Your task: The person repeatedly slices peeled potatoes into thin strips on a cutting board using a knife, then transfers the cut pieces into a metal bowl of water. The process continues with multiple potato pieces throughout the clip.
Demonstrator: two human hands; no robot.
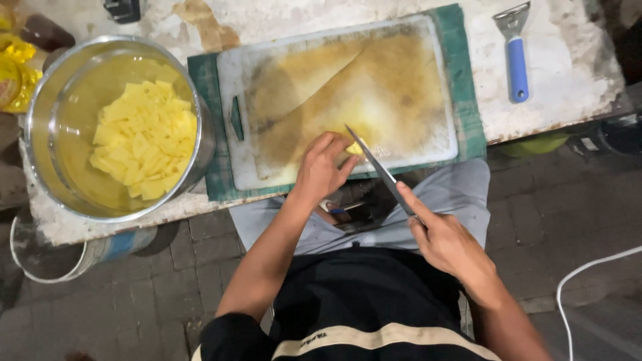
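My left hand (pixel 322 167) rests at the near edge of a stained white cutting board (pixel 401 80), its fingers curled over a small yellow piece of food (pixel 354 148). My right hand (pixel 449 242) grips the handle of a knife (pixel 376 162); the blade slants up and to the left, its tip right beside the yellow piece and my left fingers. The board lies on a green cloth (pixel 468 100) on a worn white table.
A large steel pot (pixel 194 93) at the left holds several yellow cut pieces (pixel 146 137) in liquid. A blue-handled peeler (pixel 515 57) lies at the far right of the table. A metal bucket (pixel 47 257) stands below the table's left end; a white cable (pixel 588 267) crosses the paved floor.
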